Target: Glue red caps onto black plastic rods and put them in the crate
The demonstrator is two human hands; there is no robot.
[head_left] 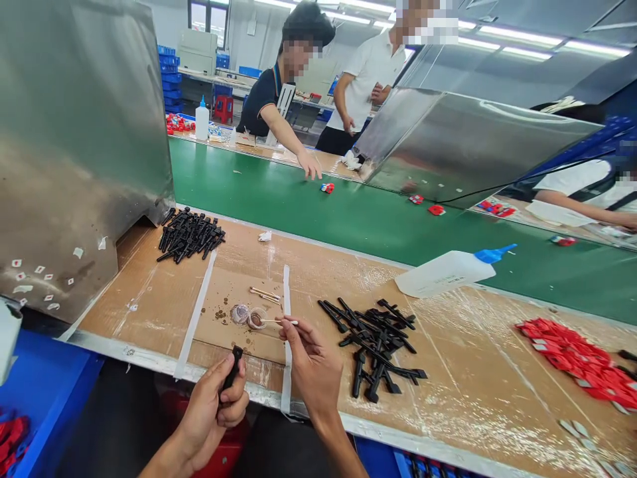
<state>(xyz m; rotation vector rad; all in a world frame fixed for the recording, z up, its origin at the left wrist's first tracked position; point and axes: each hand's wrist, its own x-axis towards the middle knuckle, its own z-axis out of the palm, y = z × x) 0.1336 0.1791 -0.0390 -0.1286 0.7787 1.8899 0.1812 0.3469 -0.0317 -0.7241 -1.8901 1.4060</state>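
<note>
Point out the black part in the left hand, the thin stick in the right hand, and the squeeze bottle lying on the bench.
Black part (233, 368), head view: its upper end above the fingers.
Thin stick (273, 322), head view: mid-shaft, left of the fingertips.
Squeeze bottle (442, 273), head view: middle of its white body.

Left hand (212, 405) grips a black part (231, 367); right hand (311, 365) dips a stick (279, 322) into, seemingly, glue

I am seeing my left hand (213, 405) lying left of my right hand (311, 365), both before the small glue cup (257, 318). A pile of parts (375, 345) is sitting right of it, another pile (189, 236) behind left, the bottle (448, 271) behind right, on its side.
</note>
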